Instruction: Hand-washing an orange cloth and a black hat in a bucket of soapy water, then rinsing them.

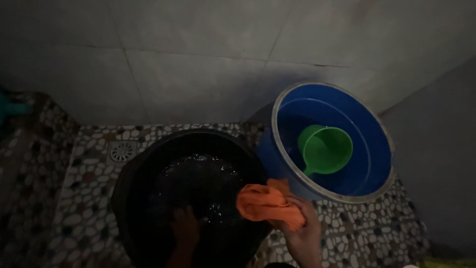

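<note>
Dimly lit: right hand (303, 233) closed around orange cloth (267, 202), lifted over rim of black tub (130, 173). Left hand (186, 226) down in dark water; grip unclear. Washing seemingly midway, cloth wet-looking, not yet hung. Blue bucket (369, 149) with green dipper (326, 148) alongside.

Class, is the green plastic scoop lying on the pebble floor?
No, the green plastic scoop floats inside the round blue plastic tub, not on the floor.

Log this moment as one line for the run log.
left hand: in black tub water | right hand: holds orange cloth | blue bucket: green scoop inside
</note>
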